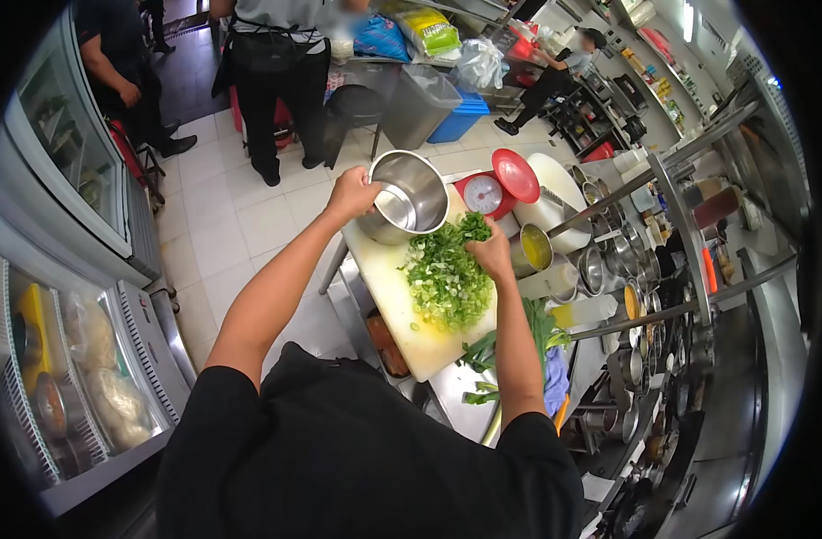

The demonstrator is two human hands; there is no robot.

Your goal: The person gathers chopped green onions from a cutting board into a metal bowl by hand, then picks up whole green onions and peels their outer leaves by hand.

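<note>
My left hand (352, 193) grips the rim of a steel pot (413, 184), which tilts with its mouth toward me above the far left of the cutting board (375, 256). The part of the pot's inside that shows holds nothing. A heap of chopped green onions (447, 283) covers much of the white board. At the heap's far right edge, my right hand (490, 250) has its fingers curled round some of the green pieces. Whole leafy stalks (483, 355) lie beside the board, under my right forearm.
A red kitchen scale (483, 193) stands past the board, near a container of yellow liquid (535, 247). Several steel bowls and pans line the right side under metal rails (608, 193). Refrigerators (87, 144) stand at left. Other people stand beyond, near grey bins (420, 103).
</note>
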